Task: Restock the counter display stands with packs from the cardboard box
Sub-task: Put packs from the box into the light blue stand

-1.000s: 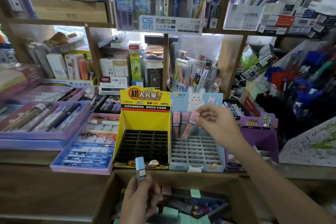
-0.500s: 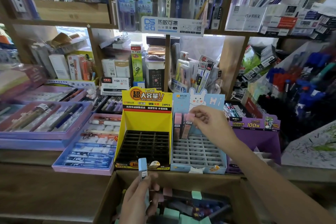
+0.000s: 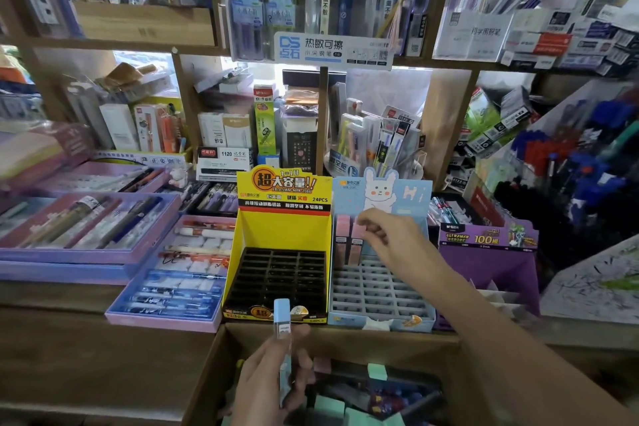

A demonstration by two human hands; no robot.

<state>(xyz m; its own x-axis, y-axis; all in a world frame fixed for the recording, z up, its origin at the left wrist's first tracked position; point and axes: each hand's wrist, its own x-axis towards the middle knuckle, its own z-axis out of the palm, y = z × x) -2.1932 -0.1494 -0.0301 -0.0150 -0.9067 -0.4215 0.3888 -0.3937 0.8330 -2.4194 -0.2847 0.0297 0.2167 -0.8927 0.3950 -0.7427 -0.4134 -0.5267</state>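
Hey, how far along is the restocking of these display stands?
Barely started. Pink packs stand in the blue stand's back row. The right hand pinches another pink pack there; the left hand holds a blue pack over the cardboard box. Left: the blue stand's other slots and the yellow stand's whole black grid are empty.

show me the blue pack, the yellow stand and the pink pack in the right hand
blue pack point(image 3: 281, 316), head view, upper part above the left hand point(image 3: 266, 387)
yellow stand point(image 3: 283, 232), head view, bare inner back wall
pink pack point(image 3: 356, 241), head view, front face beside the right hand point(image 3: 394, 242)
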